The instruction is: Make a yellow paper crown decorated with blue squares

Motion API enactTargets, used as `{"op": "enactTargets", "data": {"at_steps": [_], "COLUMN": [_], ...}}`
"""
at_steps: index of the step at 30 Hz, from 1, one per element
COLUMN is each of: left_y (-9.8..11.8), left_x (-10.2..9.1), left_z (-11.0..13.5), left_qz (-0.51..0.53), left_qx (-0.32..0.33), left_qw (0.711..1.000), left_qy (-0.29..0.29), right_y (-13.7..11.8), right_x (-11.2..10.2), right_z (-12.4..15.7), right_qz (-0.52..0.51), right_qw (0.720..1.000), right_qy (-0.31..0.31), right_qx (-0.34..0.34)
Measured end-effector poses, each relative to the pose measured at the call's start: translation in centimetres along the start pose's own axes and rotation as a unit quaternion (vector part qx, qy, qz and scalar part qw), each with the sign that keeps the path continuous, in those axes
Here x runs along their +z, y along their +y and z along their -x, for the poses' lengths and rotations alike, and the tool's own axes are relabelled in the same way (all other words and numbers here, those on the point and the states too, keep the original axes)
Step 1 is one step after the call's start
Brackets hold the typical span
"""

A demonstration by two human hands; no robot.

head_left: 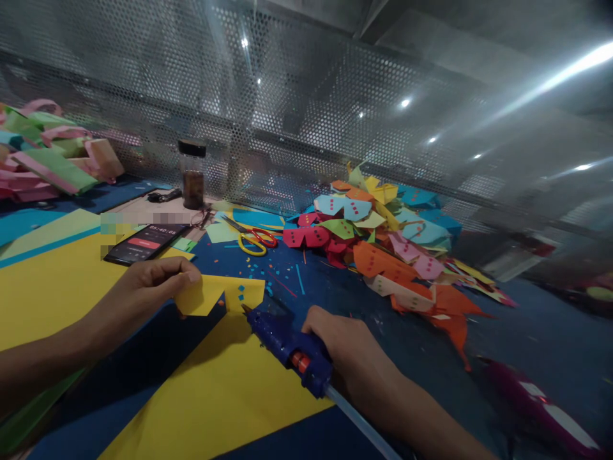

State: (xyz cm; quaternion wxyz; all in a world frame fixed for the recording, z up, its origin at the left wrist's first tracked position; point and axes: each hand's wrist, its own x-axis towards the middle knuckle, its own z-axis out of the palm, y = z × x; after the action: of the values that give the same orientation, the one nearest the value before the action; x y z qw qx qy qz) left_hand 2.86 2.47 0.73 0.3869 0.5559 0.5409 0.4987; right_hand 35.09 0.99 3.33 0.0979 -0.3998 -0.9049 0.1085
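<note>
My left hand (151, 281) pinches a folded yellow paper piece (218, 294) that carries small blue squares and holds it just above the table. My right hand (347, 348) grips a blue glue gun (287, 348) with a clear glue stick sticking out of its back. The gun's nozzle points at the lower edge of the yellow piece and nearly touches it. A large yellow paper sheet (220, 396) lies under both hands on the dark blue table (527, 338).
A heap of folded coloured paper shapes (387, 239) lies at the right. Yellow-handled scissors (253, 239), a phone (146, 243) and a dark jar (192, 174) sit further back. More paper folds (52, 156) pile up far left. A perforated metal wall (306, 108) closes the back.
</note>
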Motion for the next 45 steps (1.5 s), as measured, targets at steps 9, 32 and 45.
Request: {"op": "enactTargets", "data": {"at_steps": [9,32,45], "left_y": [-0.1,0.6,1.0], "left_x": [-0.2,0.2,0.2], "left_z": [0.0,0.1,0.1], "left_qz": [0.004,0.014,0.018], "left_qx": [-0.006,-0.018,-0.027], "left_qw": [1.000,1.000,0.999], "left_qy": [-0.006,0.004,-0.003], "right_y": [0.0,-0.1,0.1], "right_x": [0.1,-0.1,-0.1], "right_z": [0.0,-0.1,-0.1], "right_qz": [0.013,0.043,0.051], "right_qw": [1.000,0.999,0.999], "right_qy": [-0.009,-0.013,-0.007], "right_qx": [0.008,0.007,0.011]}}
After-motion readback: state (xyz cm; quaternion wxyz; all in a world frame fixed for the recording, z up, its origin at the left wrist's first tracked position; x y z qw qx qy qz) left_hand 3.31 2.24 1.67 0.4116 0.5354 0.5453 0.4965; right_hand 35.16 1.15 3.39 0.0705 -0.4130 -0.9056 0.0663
